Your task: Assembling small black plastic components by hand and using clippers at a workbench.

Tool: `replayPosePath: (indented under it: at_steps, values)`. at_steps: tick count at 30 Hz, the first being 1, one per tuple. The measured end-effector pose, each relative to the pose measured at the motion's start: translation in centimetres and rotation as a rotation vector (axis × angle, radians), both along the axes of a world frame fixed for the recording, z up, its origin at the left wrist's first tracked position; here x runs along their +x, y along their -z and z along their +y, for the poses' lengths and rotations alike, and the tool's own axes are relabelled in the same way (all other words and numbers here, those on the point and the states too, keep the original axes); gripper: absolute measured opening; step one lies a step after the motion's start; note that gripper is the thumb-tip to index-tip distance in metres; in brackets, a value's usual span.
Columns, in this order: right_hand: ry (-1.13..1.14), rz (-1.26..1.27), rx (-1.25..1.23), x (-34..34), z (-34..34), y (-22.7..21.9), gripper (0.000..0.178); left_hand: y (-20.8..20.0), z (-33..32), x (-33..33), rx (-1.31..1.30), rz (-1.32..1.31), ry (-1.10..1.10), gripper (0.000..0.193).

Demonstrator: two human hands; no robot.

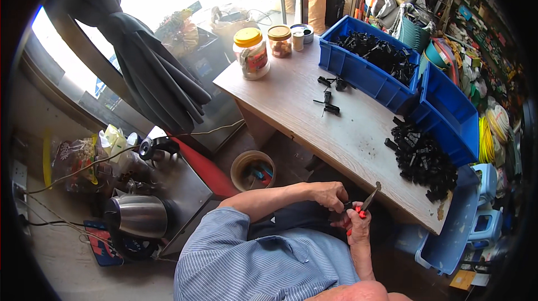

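Note:
My right hand [359,226] is closed around red-handled scissors [369,199], their pointed metal blades angled up and away toward the table edge. Close beside it, above my lap, my left hand [329,195] pinches a small black piece [348,206], mostly hidden by the fingers. On the right part of the wooden table [342,124] lies a heap of small black plastic parts [424,156]. Several more loose black parts [330,109] sit farther back, near the table's middle.
A blue bin [367,71] full of black parts stands at the table's back, next to another blue bin [448,107]. Jars [251,60] stand at the far left corner. A waste bucket [238,180] is on the floor; a kettle [140,216] sits at left.

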State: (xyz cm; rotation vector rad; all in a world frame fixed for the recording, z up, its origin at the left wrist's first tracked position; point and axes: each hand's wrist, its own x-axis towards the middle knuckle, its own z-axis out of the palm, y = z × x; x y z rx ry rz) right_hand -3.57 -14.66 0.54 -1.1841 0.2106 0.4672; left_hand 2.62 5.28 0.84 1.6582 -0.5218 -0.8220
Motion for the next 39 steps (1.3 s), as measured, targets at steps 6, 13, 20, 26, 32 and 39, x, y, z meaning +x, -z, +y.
replayPosePath:
  at_steps: [6, 13, 20, 26, 32, 39]
  values:
    - [-0.041, 0.035, 0.027, -0.2, 0.2, 0.1, 0.024, -0.4, 0.4, 0.1, 0.041, 0.117, 0.042, 0.020]
    - [-0.036, 0.058, 0.005, -0.4, 0.6, 0.3, 0.021, 0.6, 0.4, -0.2, 0.024, 0.111, 0.097, 0.019]
    - [0.119, 0.069, 0.051, -0.2, 1.0, 0.1, 0.019, 3.2, 0.2, -2.2, -0.216, 0.338, -0.342, 0.024]
    - [0.176, 0.035, -0.048, 0.6, 0.0, 3.6, 0.023, 5.0, -3.4, -5.2, -0.376, 0.330, -0.662, 0.027]
    - [0.240, -0.005, -0.158, 0.3, 0.1, 3.5, 0.025, 3.4, -5.1, -5.7, -0.317, -0.060, -0.791, 0.039]
    - [0.215, -0.003, -0.079, -0.4, 0.2, 3.4, 0.024, 3.6, -4.8, -5.3, -0.358, 0.142, -0.662, 0.041]
